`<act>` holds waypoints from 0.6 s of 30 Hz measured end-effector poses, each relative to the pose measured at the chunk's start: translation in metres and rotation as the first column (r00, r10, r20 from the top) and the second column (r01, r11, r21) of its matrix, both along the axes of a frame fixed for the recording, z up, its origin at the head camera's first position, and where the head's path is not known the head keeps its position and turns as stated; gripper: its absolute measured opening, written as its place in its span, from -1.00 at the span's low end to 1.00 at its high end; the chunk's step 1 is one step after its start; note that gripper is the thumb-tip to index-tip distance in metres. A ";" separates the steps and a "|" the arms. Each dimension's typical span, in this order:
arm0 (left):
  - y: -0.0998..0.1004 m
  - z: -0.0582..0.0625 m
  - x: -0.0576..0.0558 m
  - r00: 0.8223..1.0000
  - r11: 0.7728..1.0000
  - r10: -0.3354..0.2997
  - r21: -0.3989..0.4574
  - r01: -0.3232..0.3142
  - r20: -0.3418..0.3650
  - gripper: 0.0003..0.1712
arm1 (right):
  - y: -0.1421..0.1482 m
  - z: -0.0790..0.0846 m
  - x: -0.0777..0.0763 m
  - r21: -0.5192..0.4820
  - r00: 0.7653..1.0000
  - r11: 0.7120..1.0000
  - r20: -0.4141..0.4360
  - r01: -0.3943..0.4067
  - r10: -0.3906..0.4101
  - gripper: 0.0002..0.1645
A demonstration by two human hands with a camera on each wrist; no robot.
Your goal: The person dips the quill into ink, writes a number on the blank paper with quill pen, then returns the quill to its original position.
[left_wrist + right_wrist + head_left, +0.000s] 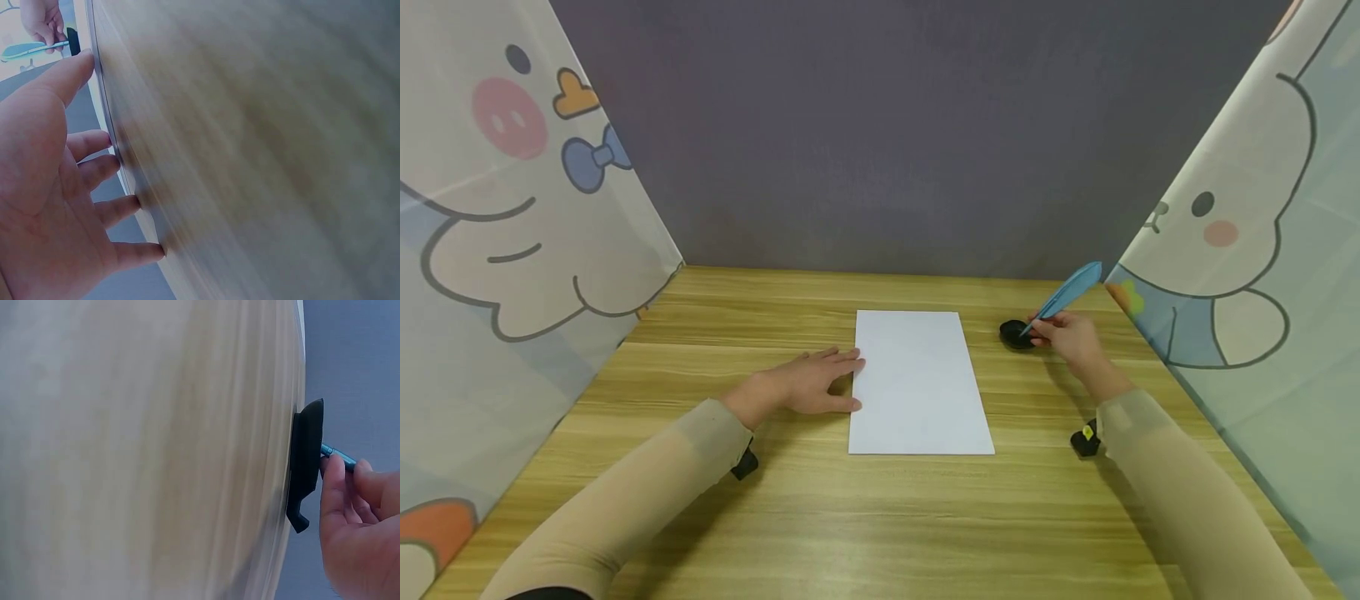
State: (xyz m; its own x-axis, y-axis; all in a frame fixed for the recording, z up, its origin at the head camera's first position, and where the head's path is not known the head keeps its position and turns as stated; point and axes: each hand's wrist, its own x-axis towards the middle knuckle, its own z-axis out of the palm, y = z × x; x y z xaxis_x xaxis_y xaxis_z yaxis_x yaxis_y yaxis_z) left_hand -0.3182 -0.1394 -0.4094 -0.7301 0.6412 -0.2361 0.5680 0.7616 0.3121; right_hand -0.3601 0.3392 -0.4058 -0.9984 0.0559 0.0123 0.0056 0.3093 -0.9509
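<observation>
A white sheet of paper (917,383) lies flat in the middle of the wooden table. My left hand (816,383) rests at its left edge, fingers spread, thumb and fingertips touching the paper's border; the left wrist view shows this hand (56,181) with its fingers extended. To the right of the sheet, my right hand (1071,337) pinches a blue feather quill pen (1070,290) near its lower end. The pen's tip is down in a small black dish (1015,335). In the right wrist view the dish (306,450) hides the tip, and fingers grip the pen's teal shaft (339,456).
The wood-grain table (775,517) runs back to a dark grey panel (895,142). Cartoon-printed sheets stand on the left (535,250) and right (1240,250). A small black device (1086,440) hangs at the right wrist, another (745,463) at the left.
</observation>
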 end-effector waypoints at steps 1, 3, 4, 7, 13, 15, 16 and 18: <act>0.000 0.000 0.000 1.000 1.000 0.001 0.002 -0.001 0.001 0.02 | -0.001 0.001 0.000 0.001 1.000 1.000 0.003 0.000 0.000 -0.46; -0.001 0.001 0.000 1.000 1.000 0.002 0.003 -0.002 0.004 0.02 | -0.001 0.001 0.000 0.002 1.000 1.000 0.005 0.001 -0.001 -0.45; 0.000 0.000 0.000 1.000 1.000 0.002 0.004 -0.002 0.004 0.02 | 0.000 0.000 0.000 0.004 1.000 1.000 0.004 0.004 -0.004 -0.45; 0.000 0.000 -0.001 1.000 1.000 0.000 -0.001 0.000 0.003 0.02 | 0.002 -0.002 -0.001 0.008 1.000 1.000 -0.010 0.009 -0.009 -0.43; 0.000 -0.001 -0.001 1.000 1.000 -0.005 0.001 0.005 -0.001 0.02 | -0.003 -0.002 0.000 -0.025 0.995 1.000 -0.099 0.007 -0.009 -0.43; -0.001 -0.001 -0.001 1.000 1.000 -0.006 0.002 0.006 0.002 0.02 | -0.007 0.000 0.001 -0.049 0.991 0.999 -0.133 -0.006 -0.001 -0.43; -0.001 -0.001 -0.001 1.000 1.000 -0.006 0.003 0.006 0.002 0.02 | -0.011 0.001 0.002 -0.051 0.989 0.999 -0.148 -0.014 0.006 -0.43; -0.001 -0.001 -0.001 1.000 1.000 -0.007 0.000 0.007 0.006 0.02 | -0.018 0.003 0.003 -0.064 0.986 0.998 -0.166 -0.024 0.013 -0.45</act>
